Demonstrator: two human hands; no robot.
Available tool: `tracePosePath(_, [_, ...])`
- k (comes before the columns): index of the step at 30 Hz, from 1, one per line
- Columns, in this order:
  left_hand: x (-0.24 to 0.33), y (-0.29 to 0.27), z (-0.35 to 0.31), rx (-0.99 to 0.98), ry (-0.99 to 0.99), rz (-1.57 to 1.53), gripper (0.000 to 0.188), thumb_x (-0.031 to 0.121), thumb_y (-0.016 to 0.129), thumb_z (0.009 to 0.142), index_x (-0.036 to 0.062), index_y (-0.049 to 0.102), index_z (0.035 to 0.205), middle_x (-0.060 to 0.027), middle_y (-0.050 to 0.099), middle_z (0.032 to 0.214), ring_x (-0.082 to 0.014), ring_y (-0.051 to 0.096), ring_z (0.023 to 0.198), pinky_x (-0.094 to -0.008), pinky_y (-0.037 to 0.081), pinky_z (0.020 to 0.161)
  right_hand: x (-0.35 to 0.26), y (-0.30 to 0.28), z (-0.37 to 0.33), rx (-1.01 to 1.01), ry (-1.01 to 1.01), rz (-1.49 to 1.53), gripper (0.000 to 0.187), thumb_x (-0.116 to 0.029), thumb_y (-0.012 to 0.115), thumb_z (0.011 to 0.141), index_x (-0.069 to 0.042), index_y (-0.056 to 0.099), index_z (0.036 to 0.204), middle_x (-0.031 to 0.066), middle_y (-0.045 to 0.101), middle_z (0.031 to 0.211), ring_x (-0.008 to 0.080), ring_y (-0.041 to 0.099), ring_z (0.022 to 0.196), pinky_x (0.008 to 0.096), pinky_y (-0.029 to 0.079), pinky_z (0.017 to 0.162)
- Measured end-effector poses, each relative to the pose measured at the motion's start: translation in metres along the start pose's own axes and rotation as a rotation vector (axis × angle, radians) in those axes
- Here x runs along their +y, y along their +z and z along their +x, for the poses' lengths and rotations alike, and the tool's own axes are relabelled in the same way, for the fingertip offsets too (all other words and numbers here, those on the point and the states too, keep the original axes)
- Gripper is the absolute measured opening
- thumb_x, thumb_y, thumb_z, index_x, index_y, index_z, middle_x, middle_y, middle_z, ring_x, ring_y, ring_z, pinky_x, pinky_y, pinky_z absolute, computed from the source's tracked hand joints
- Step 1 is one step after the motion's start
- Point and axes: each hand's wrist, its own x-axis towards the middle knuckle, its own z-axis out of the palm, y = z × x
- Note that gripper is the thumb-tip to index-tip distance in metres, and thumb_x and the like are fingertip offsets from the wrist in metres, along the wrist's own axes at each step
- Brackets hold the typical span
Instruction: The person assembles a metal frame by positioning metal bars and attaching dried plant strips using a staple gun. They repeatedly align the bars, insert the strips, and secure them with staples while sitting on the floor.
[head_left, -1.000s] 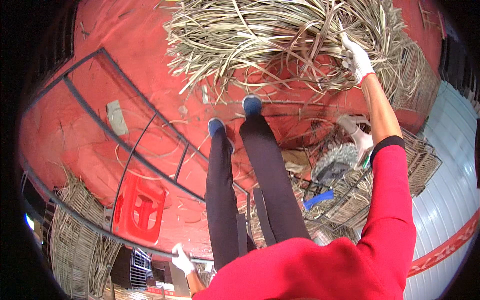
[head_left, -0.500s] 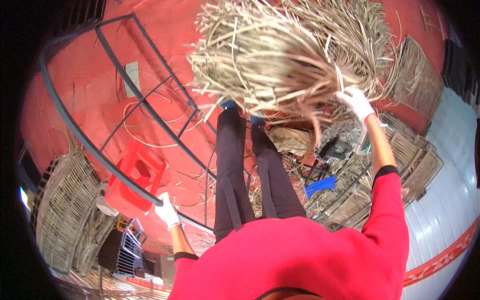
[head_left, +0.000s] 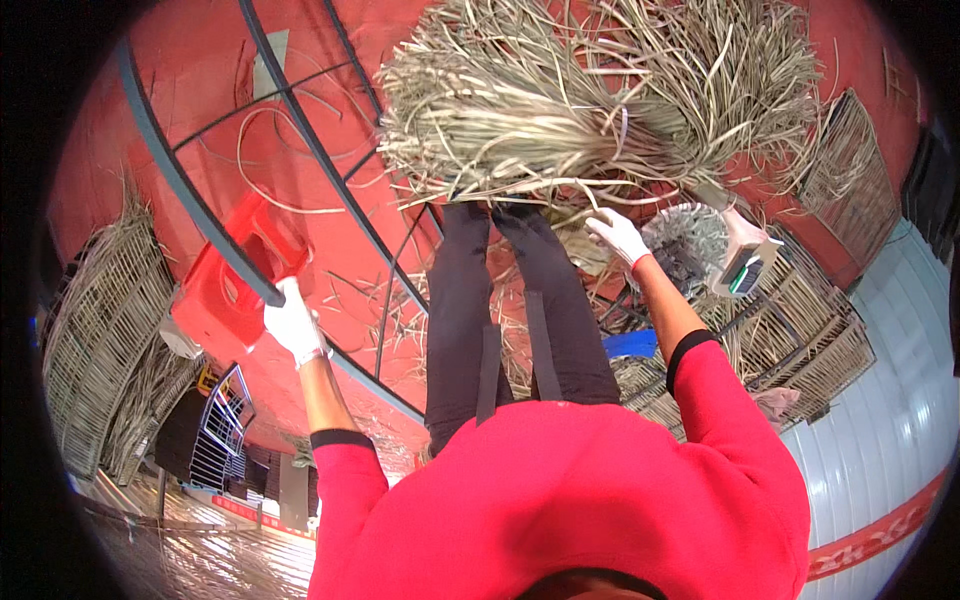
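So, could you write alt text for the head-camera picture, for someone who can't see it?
A person in a red top grips a dark metal frame with the white-gloved left hand; the white-gloved right hand is near a large heap of pale strips. A red plastic stool stands out at left on the red floor.

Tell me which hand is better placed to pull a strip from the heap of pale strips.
Probably the right hand: it is just below the heap of pale strips in this view. The left hand is farther off and closed around the dark metal frame.
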Motion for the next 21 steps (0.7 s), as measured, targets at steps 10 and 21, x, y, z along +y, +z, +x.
tracePosePath(10, [-0.011, -0.01, 0.008, -0.083, 0.128, -0.041, 0.022, 0.024, 0.07, 0.092, 0.0023, 0.068, 0.091, -0.0013, 0.056, 0.063, -0.0101, 0.05, 0.044, -0.0277, 0.039, 0.041, 0.079, -0.001, -0.134, 0.036, 0.321, 0.179, 0.028, -0.024, 0.063, 0.1, -0.005, 0.062, 0.12, 0.0012, 0.065, 0.09, 0.0059, 0.055, 0.068, 0.0203, 0.042, 0.058])
tracePosePath(21, [-0.101, -0.073, -0.088, -0.6, 0.05, -0.56, 0.023, 0.024, 0.077, 0.087, 0.0075, 0.061, 0.089, 0.004, 0.05, 0.062, -0.0065, 0.045, 0.046, -0.0245, 0.038, 0.042, 0.017, 0.054, -0.194, -0.027, -0.156, -0.2, 0.028, -0.021, 0.063, 0.098, -0.007, 0.065, 0.122, 0.0005, 0.068, 0.095, 0.0072, 0.06, 0.076, 0.0211, 0.046, 0.063])
